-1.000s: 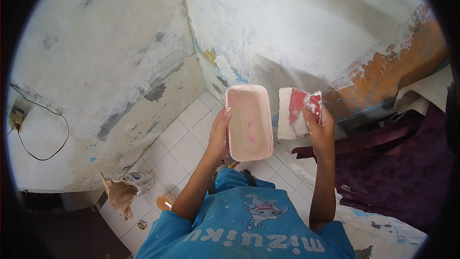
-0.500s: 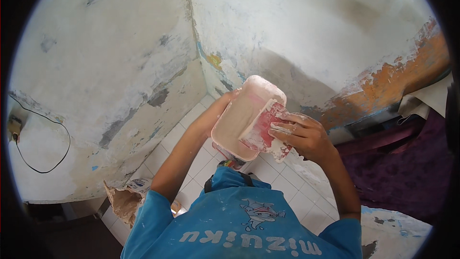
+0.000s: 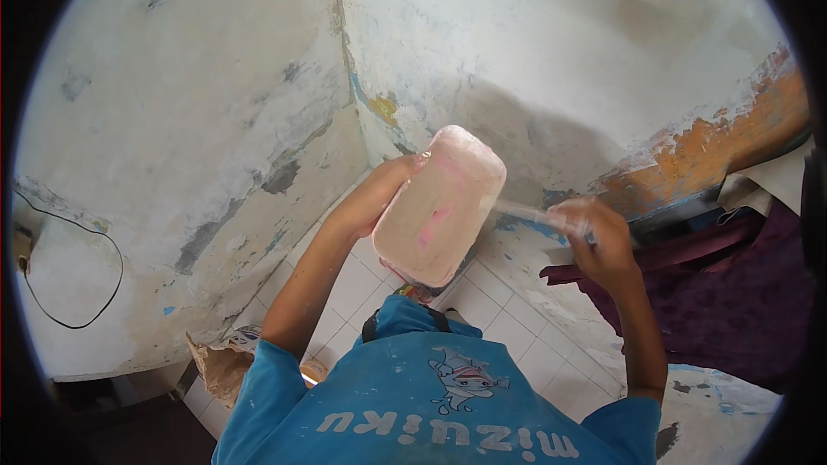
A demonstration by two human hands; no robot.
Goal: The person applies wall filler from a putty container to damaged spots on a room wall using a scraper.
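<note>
In my left hand (image 3: pixel 394 188) is a pale pink rectangular tub (image 3: pixel 469 151), its fingers wrapped round the far left side. The tub tilts so that its inside shows, coated with whitish putty and with bare pink patches at the bottom. My right hand (image 3: pixel 596 237), smeared by motion, grips a putty spreader (image 3: pixel 527 212) just right of the tub. The spreader appears almost edge-on, a thin pale blurred strip reaching toward the tub's right rim. Whether it touches the rim I cannot tell.
Two patched walls (image 3: pixel 233 77) meet in a corner ahead, with an orange area (image 3: pixel 715 146) at right. A purple cloth (image 3: pixel 715 301) hangs there. A black cable (image 3: pixel 121 258) loops on the left wall. A brown paper bag (image 3: pixel 215 366) stands on the white tiles (image 3: pixel 362 280).
My right hand has moved right, taking the spreader out of the tub and turning it from face-on to edge-on. The tub has shifted slightly left, and its pink bottom patches now show.
</note>
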